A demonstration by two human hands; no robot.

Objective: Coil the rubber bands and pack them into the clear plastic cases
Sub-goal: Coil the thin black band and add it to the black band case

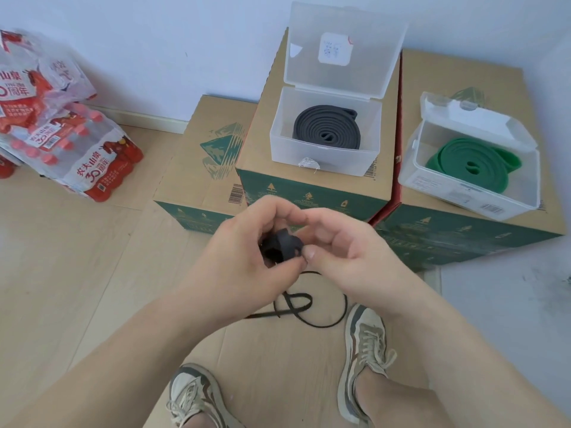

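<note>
Bare floor [77, 273] is lying open to the left, up to the bottled-water packs [77, 143] in the far left corner. Ahead, three cardboard boxes [318, 168] are blocking the way at the wall. Two open clear cases [324, 162] are occupying their tops, lids raised. Loose black band [309, 307] is trailing near the shoes [367, 359].

Both hands [247, 242] [333, 242] coiling black band [281, 247]; 2 cases [324, 131] [469, 168] filled.

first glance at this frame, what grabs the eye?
Dead centre, the left hand and right hand pinch a small black band coil, its loose tail trailing to the floor. Behind, on cardboard boxes, two open clear cases: middle one holds a black coil, right one a green coil.
</note>
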